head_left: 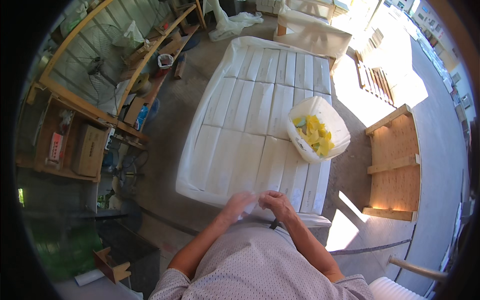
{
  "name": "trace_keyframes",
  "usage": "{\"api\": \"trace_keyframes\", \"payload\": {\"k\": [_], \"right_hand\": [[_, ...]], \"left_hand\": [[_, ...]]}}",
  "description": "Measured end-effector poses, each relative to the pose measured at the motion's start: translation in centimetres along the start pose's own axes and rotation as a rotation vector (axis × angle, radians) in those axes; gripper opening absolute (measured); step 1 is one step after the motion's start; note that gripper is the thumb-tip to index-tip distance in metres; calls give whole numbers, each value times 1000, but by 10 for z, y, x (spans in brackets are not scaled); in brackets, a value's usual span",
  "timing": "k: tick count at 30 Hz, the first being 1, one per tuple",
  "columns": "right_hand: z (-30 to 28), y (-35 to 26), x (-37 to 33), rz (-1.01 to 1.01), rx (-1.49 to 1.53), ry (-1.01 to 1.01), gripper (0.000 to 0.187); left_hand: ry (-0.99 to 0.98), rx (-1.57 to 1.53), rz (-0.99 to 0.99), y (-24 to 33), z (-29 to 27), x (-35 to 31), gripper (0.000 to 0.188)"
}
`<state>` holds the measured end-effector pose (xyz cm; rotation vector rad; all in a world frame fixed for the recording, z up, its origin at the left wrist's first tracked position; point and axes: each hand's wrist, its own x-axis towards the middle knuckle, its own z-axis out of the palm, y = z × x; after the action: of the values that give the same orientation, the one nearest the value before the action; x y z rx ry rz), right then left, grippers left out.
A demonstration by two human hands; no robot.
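Both of my hands are close together in front of my body, over the near edge of a stack of long white cartons (pixel 260 107). My left hand (pixel 239 206) is smeared by motion, and a small whitish patch shows below its fingers. My right hand (pixel 276 202) is closed, thumb and fingers pinched together; whatever they hold is too small to make out. On the cartons, ahead and to the right, stands a translucent white plastic tub (pixel 341 145) with yellow paper-like scraps (pixel 316 135) and a few greenish ones inside. Clear plastic film (pixel 192 175) wraps the stack's left side.
Wooden shelving (pixel 75 107) with a fan (pixel 95 65), a brown carton (pixel 90 150) and clutter stands on the left. A film-covered stack (pixel 315 37) is beyond the cartons. To the right are an upright wooden crate panel (pixel 397 165) and a slatted pallet (pixel 375 80) on the floor.
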<state>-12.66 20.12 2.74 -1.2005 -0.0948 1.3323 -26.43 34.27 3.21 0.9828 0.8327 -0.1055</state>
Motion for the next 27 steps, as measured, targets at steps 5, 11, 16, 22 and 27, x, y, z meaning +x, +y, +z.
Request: {"api": "trace_keyframes", "payload": {"k": [5,11,16,22,27], "right_hand": [[12,1,6,22,26,13,21],[20,3,10,51,84,9,21],[25,2,12,49,11,5,23],[31,-5,10,33,-157,10,29],[36,-14,9,-13,-283,26,26]], "left_hand": [[-19,35,7,10,-12,-3,24],[-76,-20,-10,9,-26,0,22],[-37,-3,8,4,-29,2,22],[-44,8,37,5,-30,2,21],[-47,130,80,5,-29,1,25]]}}
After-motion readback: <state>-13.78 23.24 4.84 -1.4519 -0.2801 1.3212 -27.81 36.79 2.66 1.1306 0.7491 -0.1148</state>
